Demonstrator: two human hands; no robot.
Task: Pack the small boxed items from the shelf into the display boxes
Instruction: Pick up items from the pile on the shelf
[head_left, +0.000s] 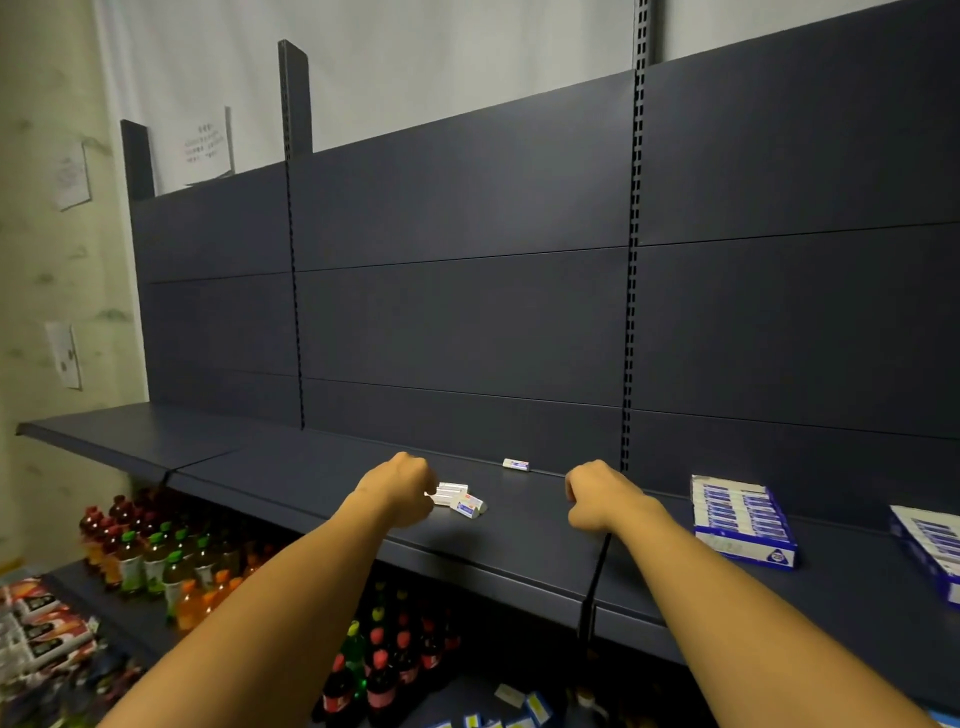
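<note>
Both my arms reach out over the dark shelf (322, 467), and I place everything from the near display box (743, 519) on its right part. My left hand (400, 488) is well to the left of that box, fingers curled over, right against the little cluster of small boxed items (460, 500); it looks like it touches or starts pinching the nearest one, but the fingertips are hidden behind the knuckles, so I cannot tell if it really has hold. My right hand (597, 501) is between the cluster and the display box, knuckles up, fingers curled under, nothing visible in it; whether it hides an item I cannot tell. One stray item (516, 464) lies alone further back toward the shelf's rear panel, left of the display box and behind the gap between my hands. A second display box (930, 545) sits right of the first, cut off at the frame edge. The near box looks nearly full of blue-and-white rows. Step in hand, I judge: gather the loose cluster. To do it well, I would close around several at once, long sides aligned, lift clear, carry right, and slot them in matching the rows' direction. The stray item at the back needs its own reach. Bottles (156, 561) stand on the shelf below, so dropped items could fall among them.
</note>
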